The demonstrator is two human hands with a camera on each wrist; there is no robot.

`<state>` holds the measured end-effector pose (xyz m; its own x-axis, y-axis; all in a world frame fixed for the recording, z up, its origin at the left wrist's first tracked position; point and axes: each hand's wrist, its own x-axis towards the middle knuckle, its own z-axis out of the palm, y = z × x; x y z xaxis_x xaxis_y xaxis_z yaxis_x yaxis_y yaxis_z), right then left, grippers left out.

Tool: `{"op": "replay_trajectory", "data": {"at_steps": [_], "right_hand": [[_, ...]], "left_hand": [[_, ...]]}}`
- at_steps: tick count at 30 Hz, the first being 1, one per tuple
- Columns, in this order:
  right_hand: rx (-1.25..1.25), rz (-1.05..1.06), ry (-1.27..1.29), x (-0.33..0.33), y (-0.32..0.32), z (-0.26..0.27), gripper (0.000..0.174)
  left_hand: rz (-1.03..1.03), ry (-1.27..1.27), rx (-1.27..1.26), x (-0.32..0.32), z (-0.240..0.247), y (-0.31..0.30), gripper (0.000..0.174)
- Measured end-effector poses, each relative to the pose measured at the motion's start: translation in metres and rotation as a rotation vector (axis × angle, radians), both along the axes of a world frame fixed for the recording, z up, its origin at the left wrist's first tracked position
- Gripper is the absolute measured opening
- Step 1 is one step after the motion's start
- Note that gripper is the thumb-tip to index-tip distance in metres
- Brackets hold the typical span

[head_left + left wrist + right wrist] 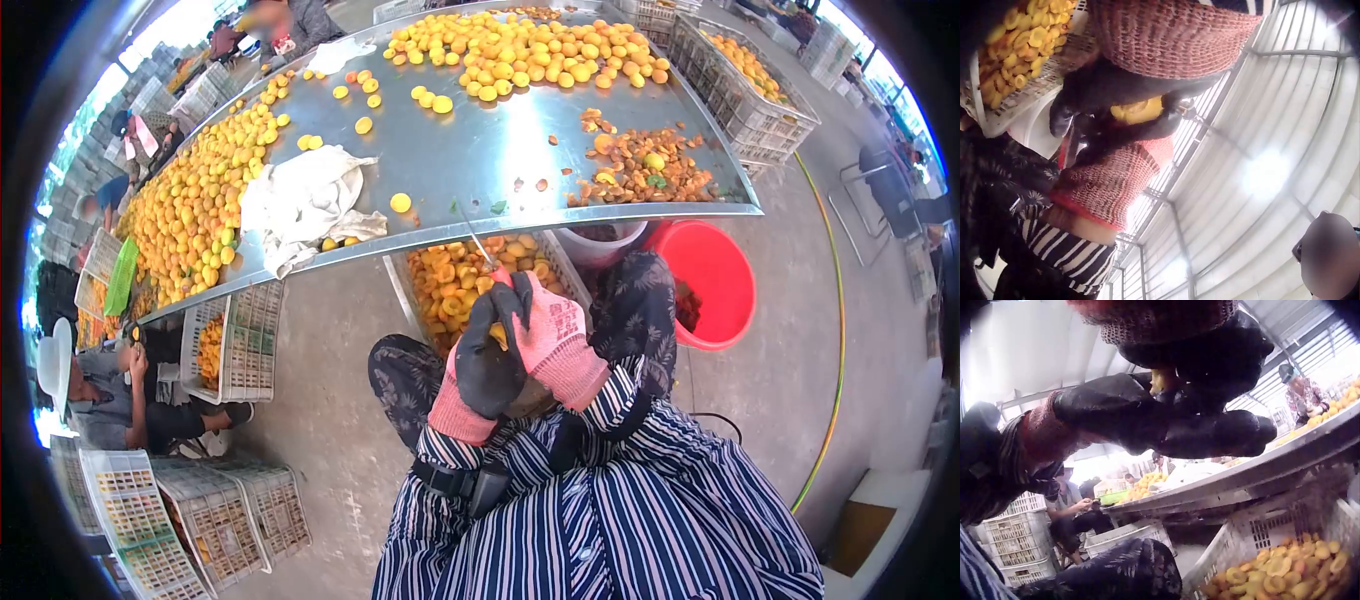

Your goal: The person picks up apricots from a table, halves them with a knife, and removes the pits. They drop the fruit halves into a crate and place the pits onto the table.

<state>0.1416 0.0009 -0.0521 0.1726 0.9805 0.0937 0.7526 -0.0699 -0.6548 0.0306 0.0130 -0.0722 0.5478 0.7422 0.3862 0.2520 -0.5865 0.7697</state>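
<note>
Both hands, in pink knit gloves with black coated palms, meet over a crate (440, 290) of halved apricots. My left hand (485, 375) holds a yellow-orange apricot (1138, 111), its cut flesh showing between the black fingers. In my right hand (555, 335) is a knife with a red handle (501, 274). Its thin blade (478, 240) points up and away toward the table edge. The right fingers lie against the left ones, close about the fruit. In the right wrist view only a small piece of the apricot (1163, 381) shows; the gloves cover the rest.
A metal table (440, 150) ahead bears whole apricots (520, 50), a white cloth (310, 200) and a heap of pits and scraps (650, 165). A red bucket (715, 285) and a white bucket (600, 245) stand right of the crate. Another person (100, 390) sits at the left.
</note>
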Motion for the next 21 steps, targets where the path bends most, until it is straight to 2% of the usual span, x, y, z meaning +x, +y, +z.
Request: {"op": "replay_trajectory", "data": {"at_steps": [1,2,3,4,5,6,8,9,11,12,14,16,18,20,21], "right_hand": [[-0.026,0.011,-0.056,-0.002,-0.001,0.005,0.035],[-0.052,0.024,-0.112,-0.004,-0.001,0.008,0.035],[-0.042,0.039,-0.147,-0.006,0.0,0.006,0.039],[-0.041,0.035,-0.147,-0.006,0.001,0.007,0.039],[-0.039,0.051,-0.171,-0.007,0.002,0.01,0.04],[-0.036,0.068,-0.196,-0.007,0.002,0.012,0.04],[0.0,0.055,-0.217,-0.008,0.002,0.012,0.039],[0.049,0.036,-0.24,-0.007,0.004,0.012,0.04],[0.114,0.004,-0.219,-0.001,0.011,0.009,0.047],[0.115,0.006,-0.218,0.002,0.012,0.004,0.047],[0.283,-0.035,-0.281,0.007,0.014,-0.002,0.054],[0.256,-0.027,-0.196,0.01,0.013,-0.001,0.06],[0.441,0.024,-0.078,0.014,0.016,0.002,0.06],[0.571,0.045,0.291,0.023,0.013,0.024,0.047],[0.478,0.076,0.803,0.025,0.014,0.033,0.037]], "left_hand": [[-0.103,-0.482,-0.347,0.002,-0.008,0.0,0.034],[-0.108,-0.481,-0.351,0.002,-0.024,0.003,0.034],[-0.233,-0.8,-0.776,0.001,-0.043,0.008,0.036],[-0.36,-1.11,-1.205,0.002,-0.036,0.011,0.038],[-0.05,-0.69,-0.978,-0.001,-0.028,0.005,0.042],[-0.053,-0.687,-0.978,0.0,-0.015,0.002,0.042],[-0.216,-1.397,-1.612,0.002,0.001,0.0,0.044],[-0.216,-1.396,-1.61,0.001,0.003,-0.001,0.044],[-0.079,-1.313,-1.545,-0.003,0.005,-0.004,0.045],[-0.078,-1.314,-1.543,-0.004,0.007,-0.007,0.045],[-0.083,-1.203,-1.433,-0.004,0.022,-0.013,0.045],[-0.049,-1.168,-1.384,0.001,0.034,-0.02,0.045],[-0.039,-1.141,-1.338,-0.001,0.035,-0.017,0.04],[-0.044,-1.119,-1.377,-0.015,0.027,-0.004,0.04],[-0.043,-1.098,-1.418,-0.02,0.023,0.0,0.041]]}}
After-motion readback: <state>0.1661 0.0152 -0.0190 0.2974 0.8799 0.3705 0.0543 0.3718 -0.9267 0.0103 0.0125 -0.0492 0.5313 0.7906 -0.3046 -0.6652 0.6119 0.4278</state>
